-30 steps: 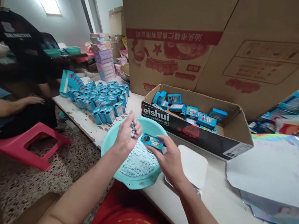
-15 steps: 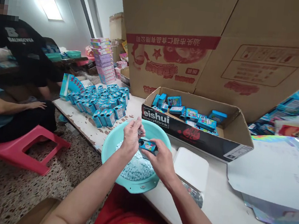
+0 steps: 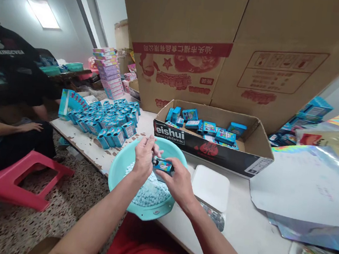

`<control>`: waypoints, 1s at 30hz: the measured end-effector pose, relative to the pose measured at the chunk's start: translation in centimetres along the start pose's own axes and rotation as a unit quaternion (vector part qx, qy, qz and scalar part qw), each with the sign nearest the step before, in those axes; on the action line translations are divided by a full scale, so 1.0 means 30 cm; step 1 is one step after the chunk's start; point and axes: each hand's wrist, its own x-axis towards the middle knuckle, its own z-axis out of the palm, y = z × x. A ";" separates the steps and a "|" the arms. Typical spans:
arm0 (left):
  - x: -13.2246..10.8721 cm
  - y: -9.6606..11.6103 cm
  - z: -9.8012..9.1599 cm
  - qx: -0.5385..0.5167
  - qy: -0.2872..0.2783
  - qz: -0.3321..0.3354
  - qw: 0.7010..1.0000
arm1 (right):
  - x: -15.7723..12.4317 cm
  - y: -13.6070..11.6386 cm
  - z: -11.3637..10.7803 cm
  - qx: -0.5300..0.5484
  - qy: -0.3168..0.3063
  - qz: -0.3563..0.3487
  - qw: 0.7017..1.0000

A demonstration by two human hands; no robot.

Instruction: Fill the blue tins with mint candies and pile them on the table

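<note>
My right hand (image 3: 180, 182) grips a small blue candy box (image 3: 164, 166) by its right end, the printed face turned up. The box is tilted over the bowl with its dark opening to the left. Beside that opening my left hand (image 3: 144, 155) is curled, with a few pale candies partly visible at its fingers; how many it holds is hidden. Below both hands stands a turquoise plastic bowl (image 3: 117, 166) with a heap of pale blue round candies (image 3: 150, 194) in it.
Several blue boxes (image 3: 109, 117) stand in rows at the left. A long carton (image 3: 233, 157) with more blue boxes lies behind the bowl. A white scale (image 3: 211, 182) sits to the right. Two people and a red stool (image 3: 24, 177) are at the left.
My view has shifted slightly, so the scene sits further left. My left hand's fingers have come closer to the box opening. The right hand still holds the box.
</note>
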 end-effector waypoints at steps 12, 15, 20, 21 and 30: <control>0.032 0.014 -0.009 -0.071 0.007 -0.041 0.997 | -0.022 0.027 -0.086 0.081 0.037 0.048 0.995; 0.038 0.014 -0.107 0.073 -0.014 -0.021 0.997 | -0.060 0.045 -0.186 0.123 0.100 0.084 0.984; -0.010 -0.019 -0.319 0.520 -0.179 -0.009 0.835 | -0.137 0.170 -0.345 0.088 0.178 0.149 0.969; -0.026 -0.027 -0.345 0.557 -0.189 -0.008 0.808 | -0.150 0.206 -0.360 0.071 0.186 0.164 0.966; -0.137 -0.110 -0.351 0.662 -0.278 0.009 0.696 | -0.216 0.408 -0.337 0.030 0.206 0.168 0.963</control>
